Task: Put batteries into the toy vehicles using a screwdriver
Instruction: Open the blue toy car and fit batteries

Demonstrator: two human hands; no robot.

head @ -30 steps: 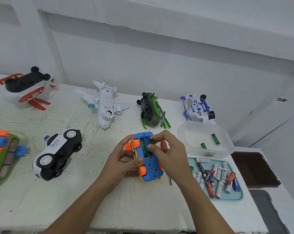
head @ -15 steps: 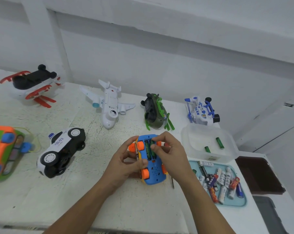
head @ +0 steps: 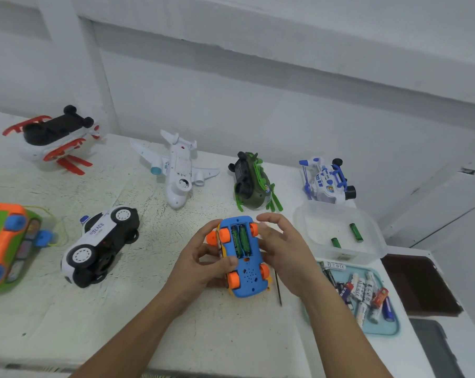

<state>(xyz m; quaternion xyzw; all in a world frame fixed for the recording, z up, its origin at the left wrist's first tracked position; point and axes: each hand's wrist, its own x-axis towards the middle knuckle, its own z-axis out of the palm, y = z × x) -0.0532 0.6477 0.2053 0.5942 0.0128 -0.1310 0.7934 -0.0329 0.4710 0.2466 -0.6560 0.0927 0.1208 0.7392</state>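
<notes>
A blue toy car (head: 247, 281) with orange wheels lies upside down on the white table. Its battery bay is uncovered, and two green batteries (head: 241, 241) sit side by side in it. My left hand (head: 200, 266) grips the car's left side, thumb across the underside. My right hand (head: 285, 249) hovers at the car's right side, its fingers arched loosely above the front wheel and holding nothing. A thin dark screwdriver shaft (head: 278, 293) lies on the table just right of the car, its handle hidden under my right hand.
A clear tub (head: 307, 214) holds two green batteries (head: 356, 232). In front of it, a teal tray (head: 393, 330) carries several batteries. Around stand a police car (head: 100, 244), white airplane (head: 177, 173), green helicopter (head: 251, 184), blue-white helicopter (head: 326, 182), red-white helicopter (head: 53, 137) and orange-green toy (head: 4, 246).
My right fingers have lifted off the battery bay and drawn to the right, exposing both green batteries. My left hand keeps its hold on the car.
</notes>
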